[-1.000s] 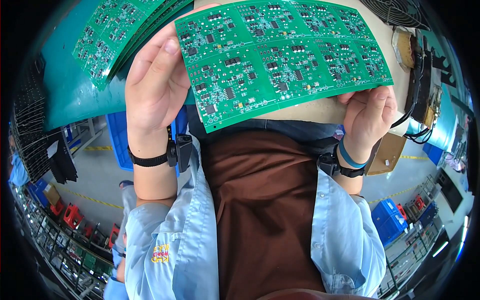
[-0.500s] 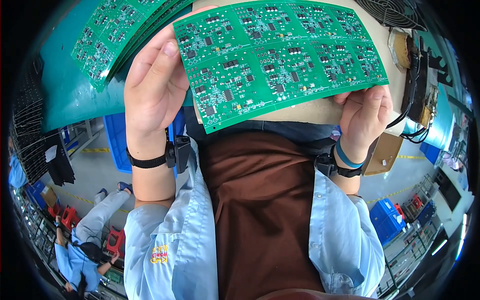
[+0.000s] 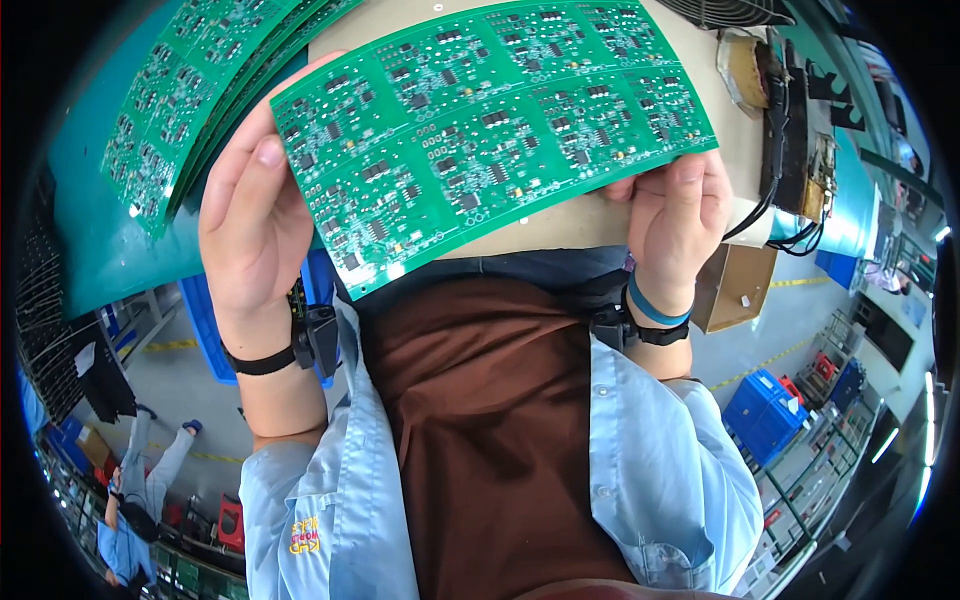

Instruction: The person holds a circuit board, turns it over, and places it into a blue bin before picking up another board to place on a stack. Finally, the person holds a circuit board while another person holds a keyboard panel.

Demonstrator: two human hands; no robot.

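Observation:
Between both hands I hold a green circuit board panel (image 3: pixel 480 130), made of several repeated sections with small black and silver parts. It is raised above the worktop, its left end tilted lower than its right. My left hand (image 3: pixel 255 205) grips the left edge, thumb at the front and fingers mostly hidden behind. My right hand (image 3: pixel 685 205) pinches the lower right corner, with the thumb at the edge and bent fingers beneath. Just beyond my left hand stands a stack of similar green circuit board panels (image 3: pixel 165 120).
Beige sheeting (image 3: pixel 520 235) covers the worktop over a teal mat (image 3: pixel 95 255). At right stand a worn dark fixture with cables (image 3: pixel 795 150) and a round wire guard (image 3: pixel 720 10). Below are a blue bin (image 3: pixel 205 330) and a cardboard box (image 3: pixel 735 290). Another person (image 3: pixel 130 530) is at the lower left.
In the picture, both hands and the held panel have shifted left, and the panel's left end sits lower. The surroundings have shifted too. The grip of both hands is unchanged.

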